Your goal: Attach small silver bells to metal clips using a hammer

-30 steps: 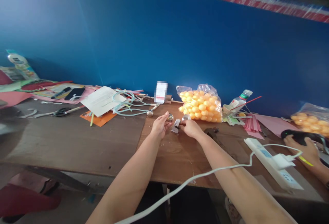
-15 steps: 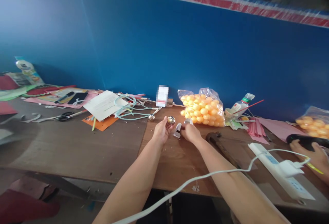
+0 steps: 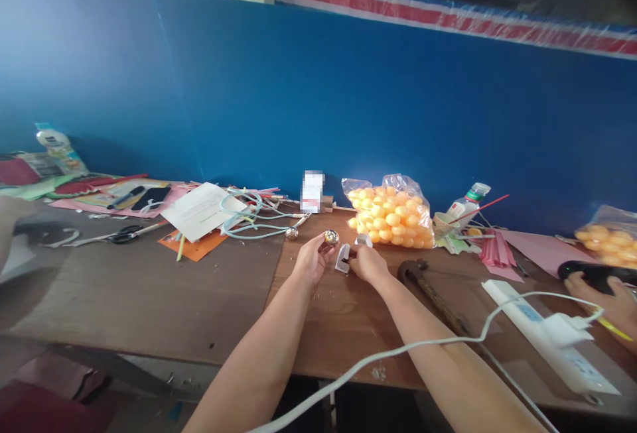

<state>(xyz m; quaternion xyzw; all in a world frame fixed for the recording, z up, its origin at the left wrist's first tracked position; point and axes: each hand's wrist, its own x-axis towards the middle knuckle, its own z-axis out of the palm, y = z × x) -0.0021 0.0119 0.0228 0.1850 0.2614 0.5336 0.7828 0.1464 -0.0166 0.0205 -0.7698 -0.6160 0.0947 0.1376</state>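
Observation:
My left hand (image 3: 309, 260) is closed around a shiny metal ball (image 3: 331, 238), which shows above the fingertips. To its right, my right hand (image 3: 369, 262) has its fingers bent round a small folded white piece (image 3: 342, 257), perhaps paper or card; another pale part (image 3: 363, 240) shows behind the knuckles. Both hands are over the brown wooden board (image 3: 338, 327), a short gap between them. A second shiny ball (image 3: 291, 233) rests on the table just beyond my left hand, beside a looped light-blue cord (image 3: 233, 224).
A clear bag of orange balls (image 3: 391, 217) stands behind my right hand. A curved dark tool (image 3: 432, 294), a power strip (image 3: 547, 340) and a white cable (image 3: 378, 355) lie rightward. Scissors (image 3: 124, 234) and papers (image 3: 204, 211) are left. Another person's hand (image 3: 604, 297) holds a dark object.
The view has tilted up slightly. The ball in my left hand sits a little higher at the fingertips, and the white piece in my right hand has turned. A blurred arm appears at far left.

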